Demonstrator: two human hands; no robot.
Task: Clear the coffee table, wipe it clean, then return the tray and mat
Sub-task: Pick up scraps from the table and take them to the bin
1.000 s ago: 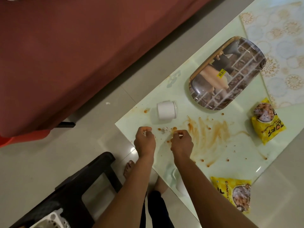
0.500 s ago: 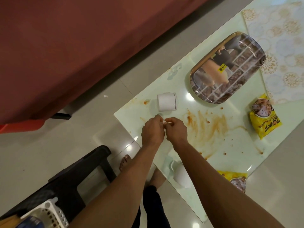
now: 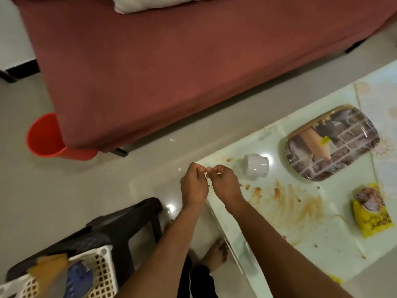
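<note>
The pale glass coffee table (image 3: 335, 239) carries brown sauce smears (image 3: 290, 203) and crumbs. A white cup (image 3: 256, 165) lies tipped on its side near the table's left corner. A picture-printed tray (image 3: 332, 143) rests beyond it, and a floral mat (image 3: 382, 97) lies at the far right. A yellow snack packet (image 3: 371, 209) sits on the right. My left hand (image 3: 194, 186) and my right hand (image 3: 225, 184) meet fingertip to fingertip above the table corner, pinching small food scraps (image 3: 209, 168) between them.
A maroon sofa (image 3: 171, 61) fills the top, with a red bucket (image 3: 46, 136) by its corner. A black stool (image 3: 124, 224) holds a white basket (image 3: 101, 274) with cloths at the lower left. My bare feet (image 3: 217, 252) stand beside the table edge.
My hands rose from the table surface with the pinched crumbs and came together over the left corner. The view swung left, revealing the bucket and basket.
</note>
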